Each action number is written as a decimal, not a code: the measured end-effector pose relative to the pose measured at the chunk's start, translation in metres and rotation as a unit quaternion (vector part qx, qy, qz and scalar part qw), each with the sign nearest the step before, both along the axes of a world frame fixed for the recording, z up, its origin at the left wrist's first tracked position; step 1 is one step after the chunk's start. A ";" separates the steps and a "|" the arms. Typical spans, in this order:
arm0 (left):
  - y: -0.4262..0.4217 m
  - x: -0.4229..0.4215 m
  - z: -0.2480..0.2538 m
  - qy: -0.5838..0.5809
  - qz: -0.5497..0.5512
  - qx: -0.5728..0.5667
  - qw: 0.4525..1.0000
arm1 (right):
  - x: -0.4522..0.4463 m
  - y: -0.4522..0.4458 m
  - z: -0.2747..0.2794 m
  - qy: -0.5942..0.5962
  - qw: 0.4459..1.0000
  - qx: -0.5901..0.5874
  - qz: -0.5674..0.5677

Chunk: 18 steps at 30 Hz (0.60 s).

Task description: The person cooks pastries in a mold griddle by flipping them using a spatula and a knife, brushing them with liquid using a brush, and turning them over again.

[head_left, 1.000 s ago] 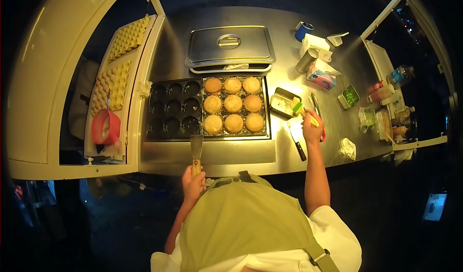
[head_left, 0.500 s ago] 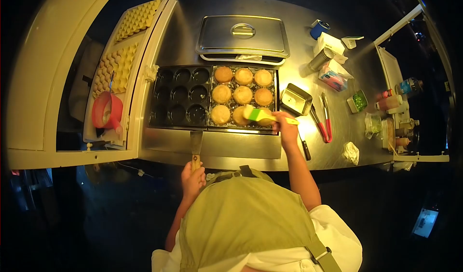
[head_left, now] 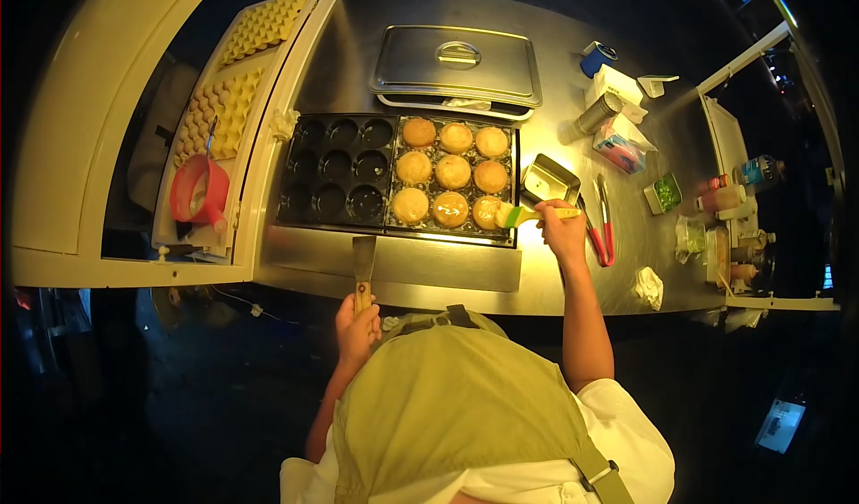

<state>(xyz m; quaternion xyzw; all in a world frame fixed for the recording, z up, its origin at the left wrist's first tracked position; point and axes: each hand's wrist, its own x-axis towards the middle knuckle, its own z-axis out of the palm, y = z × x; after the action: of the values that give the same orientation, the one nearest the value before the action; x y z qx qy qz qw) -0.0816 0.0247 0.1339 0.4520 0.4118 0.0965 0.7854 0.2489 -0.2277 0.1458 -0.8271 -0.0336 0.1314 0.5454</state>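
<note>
My left hand (head_left: 357, 323) is wrapped round the wooden handle of a flat metal scraper (head_left: 363, 260), its blade pointing up in front of the pan. In my right hand (head_left: 561, 227) is a basting brush (head_left: 528, 215) with a green and yellow handle. Its pale bristles touch the near right round cake (head_left: 486, 211) in the black moulded pan (head_left: 391, 173). Several golden round cakes sit in the right half of that pan. The near middle cake (head_left: 450, 209) looks glossy. Dark round wells (head_left: 334, 164) show in the left half.
A lidded steel tray (head_left: 455, 66) lies behind the pan. To the right are a small metal tin (head_left: 549, 182), red-handled tongs (head_left: 603, 227), a shaker (head_left: 601, 109), a green-filled container (head_left: 664, 194) and crumpled tissue (head_left: 649, 288). Left stand egg trays (head_left: 219, 110) and a red pot (head_left: 199, 191).
My right hand has moved the brush rightward, from the near middle cake to the near right one. The near middle cake now shows a shine. My left hand holds the scraper nearly still.
</note>
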 end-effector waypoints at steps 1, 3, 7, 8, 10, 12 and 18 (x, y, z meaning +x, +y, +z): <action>0.000 0.001 0.001 0.000 0.000 0.000 1.000 | -0.003 0.007 -0.001 -0.003 1.000 0.024 0.016; 0.002 0.003 0.004 -0.002 -0.011 0.000 1.000 | -0.009 0.028 -0.007 0.017 0.995 0.082 0.047; 0.002 0.008 0.011 0.007 -0.007 0.003 1.000 | -0.018 0.073 -0.035 0.006 0.980 0.113 0.165; 0.003 0.007 0.010 0.007 -0.008 0.003 1.000 | -0.018 0.083 -0.040 0.017 0.978 0.110 0.177; 0.004 0.005 0.009 0.008 -0.004 0.003 1.000 | -0.008 0.091 -0.062 -0.034 0.980 0.064 0.187; 0.007 0.004 0.009 0.006 0.009 0.004 1.000 | 0.000 0.095 -0.056 -0.122 0.977 0.020 0.172; 0.018 -0.007 0.005 0.010 0.048 -0.013 0.999 | 0.006 0.117 -0.012 -0.042 0.985 0.026 0.165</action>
<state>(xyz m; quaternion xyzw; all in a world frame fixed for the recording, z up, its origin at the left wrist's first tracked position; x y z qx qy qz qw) -0.0883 0.0423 0.1388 0.4220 0.4419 0.1245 0.7817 0.2548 -0.1112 0.1336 -0.8005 -0.1955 0.1840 0.5359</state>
